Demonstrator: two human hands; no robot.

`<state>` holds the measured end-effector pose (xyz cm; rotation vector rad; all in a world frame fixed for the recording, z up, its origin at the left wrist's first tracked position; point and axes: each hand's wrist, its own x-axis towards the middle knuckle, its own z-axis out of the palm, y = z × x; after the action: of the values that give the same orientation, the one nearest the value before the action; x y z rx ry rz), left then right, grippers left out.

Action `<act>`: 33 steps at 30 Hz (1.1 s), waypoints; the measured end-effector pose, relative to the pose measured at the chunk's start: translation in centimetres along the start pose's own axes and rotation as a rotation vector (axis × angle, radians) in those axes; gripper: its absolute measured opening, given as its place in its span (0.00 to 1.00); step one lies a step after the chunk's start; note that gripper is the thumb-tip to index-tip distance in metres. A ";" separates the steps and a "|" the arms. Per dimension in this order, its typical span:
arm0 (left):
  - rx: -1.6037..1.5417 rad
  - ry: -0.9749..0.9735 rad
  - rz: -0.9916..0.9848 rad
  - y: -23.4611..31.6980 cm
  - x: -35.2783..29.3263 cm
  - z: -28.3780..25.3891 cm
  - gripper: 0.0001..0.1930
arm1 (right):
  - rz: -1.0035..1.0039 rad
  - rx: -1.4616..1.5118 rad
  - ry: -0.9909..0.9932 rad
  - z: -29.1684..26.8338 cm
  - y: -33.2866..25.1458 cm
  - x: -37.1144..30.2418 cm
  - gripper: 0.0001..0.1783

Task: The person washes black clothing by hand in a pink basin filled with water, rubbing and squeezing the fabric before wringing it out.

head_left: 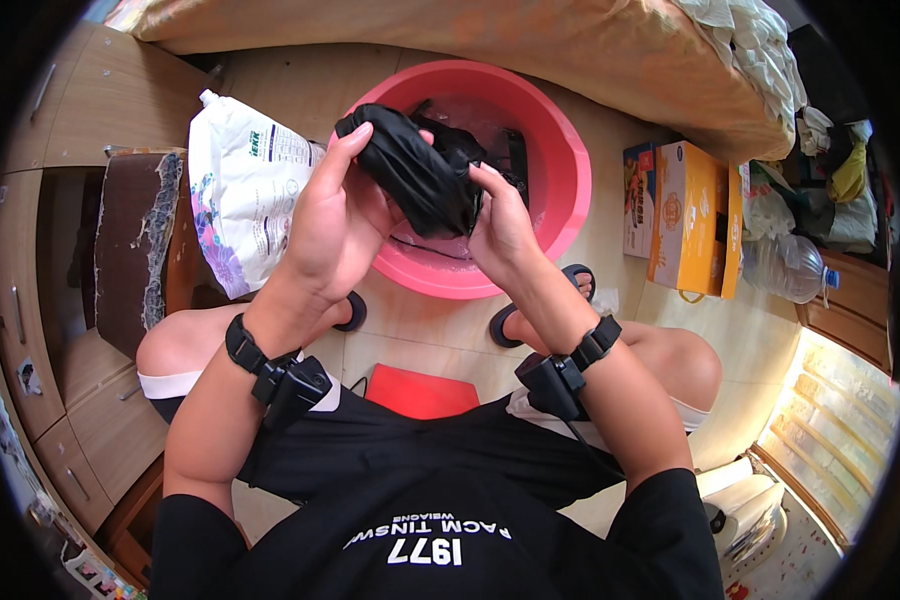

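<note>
A wet-looking piece of black cloth point(410, 165) is stretched between my two hands, above a pink basin point(567, 190). My left hand point(340, 200) grips its left end, thumb on top and the fingers partly hidden beneath. At the right end, my right hand point(503, 215) pinches the cloth between thumb and fingers. What kind of garment it is, I cannot tell. Sudsy water and more dark cloth point(510, 155) show inside the basin, partly covered by the held piece.
Left of the basin stands a white printed bag point(245, 190), close to my left forearm. An orange carton point(688, 220) and a clear plastic bottle point(785, 268) are at the right. A draped bed point(450, 30) edges the far side; wooden cabinets point(110, 100) line the left.
</note>
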<state>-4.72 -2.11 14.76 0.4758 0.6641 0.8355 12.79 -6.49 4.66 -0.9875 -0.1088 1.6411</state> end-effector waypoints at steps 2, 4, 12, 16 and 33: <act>0.022 0.089 0.000 -0.5 0.2 -1.4 0.21 | -0.071 -0.048 0.021 0.6 -0.2 0.0 0.16; 0.044 0.147 -0.001 -1.1 0.3 -2.6 0.21 | -0.061 -0.113 0.022 3.4 -1.8 -1.3 0.15; 0.149 0.129 -0.080 -2.5 1.2 -3.3 0.26 | -0.232 -0.372 0.048 6.2 -2.9 -1.8 0.18; 0.083 0.146 -0.159 -1.9 1.0 -3.1 0.24 | -0.259 -0.582 -0.127 6.7 -2.8 -2.4 0.17; -0.088 0.234 -0.077 -2.9 2.2 -4.6 0.14 | 0.234 -0.150 0.112 4.5 0.4 -3.5 0.34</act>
<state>-5.41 -1.46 8.96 0.2732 0.8517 0.8508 9.52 -7.72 9.18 -1.2420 -0.0420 1.8058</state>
